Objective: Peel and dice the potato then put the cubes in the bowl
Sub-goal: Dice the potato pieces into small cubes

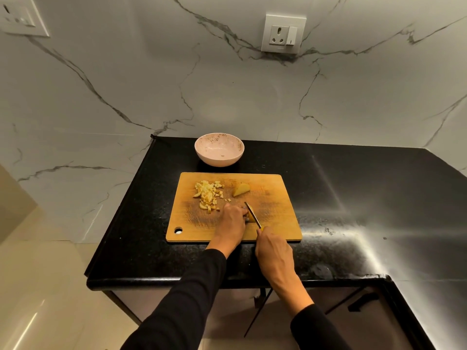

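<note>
Potato piece (250, 219) on wooden cutting board (275, 198), near its 6 o'clock edge, mostly hidden under left hand (231, 221), fingers curled over it in a holding grip. Knife (252, 214) clasped in right hand (274, 251), blade touching the piece. Diced cubes (208, 195) heaped at 10 o'clock on the board; another potato chunk (241, 189) toward 12 o'clock. Pink bowl (219, 149) on black desk (353, 198), just beyond the board at 12 o'clock, only a small scrap inside.
</note>
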